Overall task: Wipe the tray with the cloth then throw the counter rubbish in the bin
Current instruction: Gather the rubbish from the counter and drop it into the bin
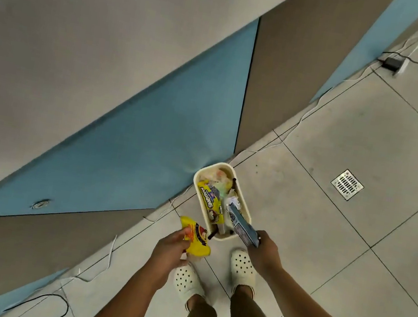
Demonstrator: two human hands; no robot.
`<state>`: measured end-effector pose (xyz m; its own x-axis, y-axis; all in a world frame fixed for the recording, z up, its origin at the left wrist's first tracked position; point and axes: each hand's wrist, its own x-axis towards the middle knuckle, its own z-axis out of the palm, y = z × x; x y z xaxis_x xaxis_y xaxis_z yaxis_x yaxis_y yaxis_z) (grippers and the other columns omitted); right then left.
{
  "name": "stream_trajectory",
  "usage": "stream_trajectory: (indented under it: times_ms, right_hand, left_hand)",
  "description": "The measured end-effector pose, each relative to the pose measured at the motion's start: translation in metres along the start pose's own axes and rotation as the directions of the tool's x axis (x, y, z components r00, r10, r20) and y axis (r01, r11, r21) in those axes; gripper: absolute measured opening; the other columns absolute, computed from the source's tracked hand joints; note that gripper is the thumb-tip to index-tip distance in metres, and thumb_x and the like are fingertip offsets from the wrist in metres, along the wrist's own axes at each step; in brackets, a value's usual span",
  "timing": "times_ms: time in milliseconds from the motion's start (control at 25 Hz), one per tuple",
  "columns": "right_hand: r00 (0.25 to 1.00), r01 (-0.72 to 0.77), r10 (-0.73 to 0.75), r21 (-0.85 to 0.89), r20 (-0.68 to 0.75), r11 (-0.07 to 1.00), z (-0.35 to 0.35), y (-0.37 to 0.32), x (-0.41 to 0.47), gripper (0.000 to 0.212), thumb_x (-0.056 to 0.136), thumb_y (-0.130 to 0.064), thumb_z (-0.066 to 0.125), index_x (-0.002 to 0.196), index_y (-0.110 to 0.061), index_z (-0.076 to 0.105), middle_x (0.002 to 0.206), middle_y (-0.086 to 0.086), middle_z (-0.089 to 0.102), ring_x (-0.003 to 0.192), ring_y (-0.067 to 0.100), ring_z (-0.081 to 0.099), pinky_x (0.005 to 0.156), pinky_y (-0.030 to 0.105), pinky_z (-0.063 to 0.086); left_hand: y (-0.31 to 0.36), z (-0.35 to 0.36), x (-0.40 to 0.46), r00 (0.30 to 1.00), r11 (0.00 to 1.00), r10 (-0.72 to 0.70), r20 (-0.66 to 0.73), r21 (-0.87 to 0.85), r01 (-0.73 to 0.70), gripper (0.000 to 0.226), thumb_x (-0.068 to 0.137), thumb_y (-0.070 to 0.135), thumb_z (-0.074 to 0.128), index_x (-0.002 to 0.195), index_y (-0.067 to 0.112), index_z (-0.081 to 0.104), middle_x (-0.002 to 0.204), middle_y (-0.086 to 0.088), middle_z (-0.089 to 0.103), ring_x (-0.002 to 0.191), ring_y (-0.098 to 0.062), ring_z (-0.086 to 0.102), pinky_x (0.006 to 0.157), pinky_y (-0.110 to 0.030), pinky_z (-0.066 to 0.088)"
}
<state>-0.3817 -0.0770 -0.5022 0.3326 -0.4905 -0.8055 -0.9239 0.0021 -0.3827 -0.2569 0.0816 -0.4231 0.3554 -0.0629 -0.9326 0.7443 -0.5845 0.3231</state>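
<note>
Two wrappers remain unbinned: the left hand (170,245) grips a yellow wrapper (196,238) at the bin's (197,181) seven o'clock; the right hand (264,252) grips a blue packet (242,226) over its rim. Wiping looks finished; no tray shows.

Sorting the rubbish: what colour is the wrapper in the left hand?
Bright yellow wrapper with red-orange print, gripped by the left hand; the head view shows it.

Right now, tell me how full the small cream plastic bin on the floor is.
Nearly full: the small cream plastic bin holds wrappers and crumpled paper up to its rim, including a yellow snack packet.
</note>
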Motion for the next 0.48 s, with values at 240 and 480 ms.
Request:
stream_trajectory:
  times_ms: [240, 480]
  right_hand:
    - [0.996, 0.068, -0.061, 0.09, -0.071, 0.994, 0.031, 0.001, 0.056, 0.049, 0.085, 0.002, 0.045, 0.13, -0.016, 0.044, 0.114, 0.017, 0.06, 0.082, 0.026, 0.057, 0.063, 0.03, 0.048]
    - [0.96, 0.267, -0.271, -0.059, -0.073, 0.962, 0.049, 0.005, 0.088, 0.042, 0.082, 0.004, 0.048, 0.117, -0.014, 0.062, 0.114, 0.012, 0.054, 0.102, 0.032, 0.056, 0.075, 0.022, 0.037]
  left_hand:
    - [-0.003, 0.017, 0.074, 0.999, 0.982, 0.046, 0.024, 0.18, -0.05, 0.046, 0.093, 0.005, 0.049, 0.137, 0.018, 0.046, 0.133, -0.009, 0.054, 0.101, -0.022, 0.057, 0.068, -0.025, 0.048]
    - [0.004, 0.044, 0.133, 0.982, 0.8, 0.187, -0.015, 0.582, -0.143, 0.054, 0.089, 0.011, 0.048, 0.141, 0.023, 0.041, 0.125, -0.011, 0.058, 0.102, -0.028, 0.059, 0.076, -0.026, 0.044]
